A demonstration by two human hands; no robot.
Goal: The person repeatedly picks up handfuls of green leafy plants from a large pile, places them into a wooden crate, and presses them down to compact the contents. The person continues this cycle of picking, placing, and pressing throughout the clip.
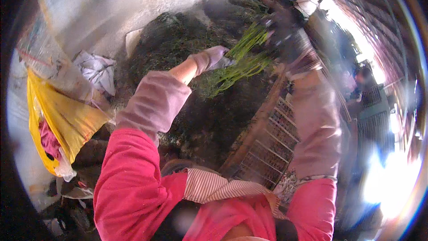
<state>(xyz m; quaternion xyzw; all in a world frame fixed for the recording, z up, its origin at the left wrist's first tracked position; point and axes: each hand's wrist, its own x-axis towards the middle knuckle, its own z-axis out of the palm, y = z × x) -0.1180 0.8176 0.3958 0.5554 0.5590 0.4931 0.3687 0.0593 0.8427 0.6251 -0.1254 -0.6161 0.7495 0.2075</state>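
Observation:
My left hand (212, 58), in a purple-grey glove, is shut on a bunch of long thin green stalks (242, 70) that fan out to its right. My right arm reaches forward on the right side; my right hand (301, 52), also gloved, is blurred beside the upper ends of the stalks, and its fingers cannot be made out. Under and around the stalks spreads a large dark heap of cut greenery (174, 40).
A wooden beam (257, 124) borders a metal grate (272, 140) at the right. A yellow bag (67, 110) and a pale crumpled sack (97, 70) hang at the left. The whitish wall (110, 3) stands behind the heap. Other people (307, 1) are at the upper right.

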